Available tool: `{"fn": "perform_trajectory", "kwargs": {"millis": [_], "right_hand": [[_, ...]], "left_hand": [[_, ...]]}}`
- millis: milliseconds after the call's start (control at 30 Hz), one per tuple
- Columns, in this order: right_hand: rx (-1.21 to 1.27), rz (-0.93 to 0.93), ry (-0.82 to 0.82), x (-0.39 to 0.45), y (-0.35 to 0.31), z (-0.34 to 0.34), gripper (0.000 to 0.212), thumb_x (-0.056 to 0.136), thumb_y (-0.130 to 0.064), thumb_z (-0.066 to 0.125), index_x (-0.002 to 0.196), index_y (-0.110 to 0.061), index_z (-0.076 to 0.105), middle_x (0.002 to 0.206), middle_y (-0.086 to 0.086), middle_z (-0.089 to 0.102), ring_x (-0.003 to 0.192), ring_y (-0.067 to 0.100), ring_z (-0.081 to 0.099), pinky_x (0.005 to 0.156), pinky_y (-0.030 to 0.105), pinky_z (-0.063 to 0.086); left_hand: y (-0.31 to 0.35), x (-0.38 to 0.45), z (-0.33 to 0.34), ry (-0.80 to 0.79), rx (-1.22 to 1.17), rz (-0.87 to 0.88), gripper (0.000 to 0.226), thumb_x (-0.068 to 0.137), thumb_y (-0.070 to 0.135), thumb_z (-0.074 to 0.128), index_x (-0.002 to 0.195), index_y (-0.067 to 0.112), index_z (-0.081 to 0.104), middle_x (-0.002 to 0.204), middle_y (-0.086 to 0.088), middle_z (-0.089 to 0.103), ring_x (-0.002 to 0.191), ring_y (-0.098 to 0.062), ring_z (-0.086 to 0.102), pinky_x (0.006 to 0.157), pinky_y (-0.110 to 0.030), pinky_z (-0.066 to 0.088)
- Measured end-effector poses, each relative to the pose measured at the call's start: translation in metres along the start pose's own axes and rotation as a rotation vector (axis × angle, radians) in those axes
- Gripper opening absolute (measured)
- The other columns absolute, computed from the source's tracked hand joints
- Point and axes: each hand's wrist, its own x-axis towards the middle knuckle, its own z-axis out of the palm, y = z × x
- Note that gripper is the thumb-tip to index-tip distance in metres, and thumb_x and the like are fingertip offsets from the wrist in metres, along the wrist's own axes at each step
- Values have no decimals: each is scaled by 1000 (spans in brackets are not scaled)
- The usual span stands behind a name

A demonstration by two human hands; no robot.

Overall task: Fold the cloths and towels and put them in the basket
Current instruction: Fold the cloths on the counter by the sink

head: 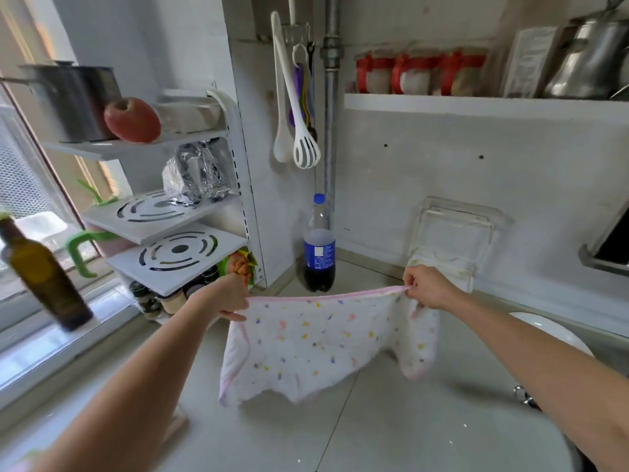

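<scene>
1. The white cloth with coloured spots and pink edging (326, 338) hangs in the air above the pale grey tabletop (391, 420), stretched between both hands.
2. The left hand (231, 296) pinches the upper left corner; the right hand (425, 287) pinches the upper right corner.
3. The long axis runs left to right along the taut top hem. The lower edge hangs slack and uneven.
4. Both hands are equally near; a fold would likely bring the corners together.
5. No basket is in view; the fingertips are partly hidden by the fabric.

Both arms reach forward; left hand (231, 294) and right hand (427, 287) each pinch with curled fingers, held apart at equal height
</scene>
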Motion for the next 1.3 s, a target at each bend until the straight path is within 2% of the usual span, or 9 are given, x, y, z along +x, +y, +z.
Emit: {"fn": "perform_trajectory", "kwargs": {"millis": [100,200,367,733,833,933,1100,1200,1300], "right_hand": [[-103,-22,-12,14,0,-1,25,77,6,51,67,-17,53,85,10,61,85,25,58,64,25,35],[-52,-18,117,29,0,-9,22,73,11,50,77,-4,65,87,19,67,81,27,60,63,26,34],[61,-83,409,35,8,-21,23,65,15,46,65,-1,62,75,19,62,71,29,55,66,35,43],[-270,1,-333,-54,41,101,34,75,2,54,53,-20,39,80,7,52,75,17,51,55,22,30],[-355,68,-450,-81,49,139,17,86,-2,47,87,-8,62,96,12,56,89,20,55,63,24,34],[-377,129,-566,-97,59,165,34,89,0,46,121,0,57,118,14,61,107,24,59,78,25,41],[-411,141,-664,-109,59,169,40,90,0,46,130,-1,50,128,16,57,114,26,57,82,27,44],[-384,136,-701,-107,53,162,36,90,2,42,122,0,56,115,13,63,94,19,58,76,26,43],[-318,202,-507,-96,57,157,28,90,-7,42,108,-3,63,110,12,65,91,22,59,75,27,43]], "left_hand": [[8,15,0,215,-226,-22,42,94,-4,47,136,2,47,135,-16,52,65,-5,61,61,-21,55],[12,23,0,457,-303,-24,29,92,-2,47,108,7,70,107,-14,65,93,-30,62,74,-30,49],[17,14,-8,673,-353,139,18,93,9,55,92,11,72,86,-5,67,78,-24,57,66,-30,40],[-40,-1,112,80,-7,15,15,80,16,70,93,9,76,97,-8,72,92,-24,65,77,-27,49],[-52,-12,153,-124,43,-23,17,83,16,70,97,8,74,90,-7,69,76,-19,65,57,-14,44],[-60,-20,184,-295,152,-54,21,83,18,69,100,6,73,100,-12,71,86,-21,67,52,-11,38],[-67,-21,200,-340,251,-30,26,83,24,69,106,10,71,107,-8,70,98,-20,65,71,-19,46],[-66,-17,193,-385,328,-15,32,88,33,64,104,5,66,81,-1,61,62,-12,53,57,-17,44],[-60,1,181,-352,416,0,37,92,43,56,88,7,59,96,-3,63,83,-19,61,84,-30,50]]}}
